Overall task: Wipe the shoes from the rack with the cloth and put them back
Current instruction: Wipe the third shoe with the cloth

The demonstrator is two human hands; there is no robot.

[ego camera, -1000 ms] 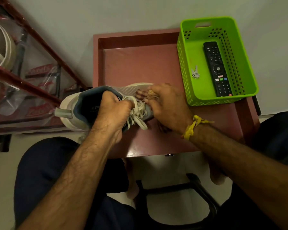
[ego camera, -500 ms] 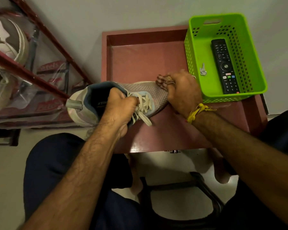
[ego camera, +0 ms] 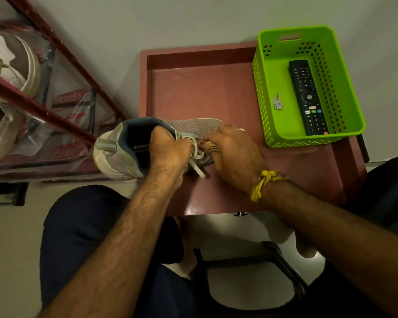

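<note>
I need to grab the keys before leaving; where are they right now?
In the head view, the keys lie on the floor of the green basket, at its left side beside the black remote, on the table's right rear corner.

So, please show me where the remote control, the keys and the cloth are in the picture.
remote control (ego camera: pixel 308 97): head view, on the round middle button.
keys (ego camera: pixel 277 103): head view, on the metal bunch lying in the green basket.
cloth (ego camera: pixel 209 146): head view, on the bunched part showing under the right hand.
</note>
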